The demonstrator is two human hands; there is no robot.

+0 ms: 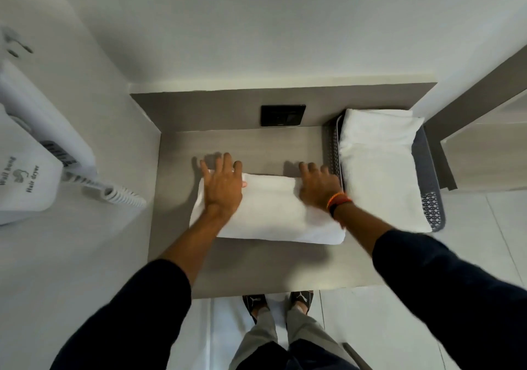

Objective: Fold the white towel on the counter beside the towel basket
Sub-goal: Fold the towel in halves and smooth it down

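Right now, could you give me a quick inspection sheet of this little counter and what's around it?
Surface: grey counter, mostly bare.
Job's things: white towel folded into a thick rectangle beside the towel basket, which holds another folded towel.
Clutter: nothing seen.
Grippers: left hand and right hand flat on the towel, fingers spread.
Cables: coiled cord from the wall hair dryer.
Surroundings: black wall socket, tiled floor.

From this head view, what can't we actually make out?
- White towel: its far corners, covered by the left hand and right hand; fold layers unreadable.
- Fingers: motion-blurred, so press or hover is unclear.
- Towel basket: interior hidden by the stacked towel.
- Black wall plate: too small and dark to read.
- Hair dryer: cut off by the left edge.
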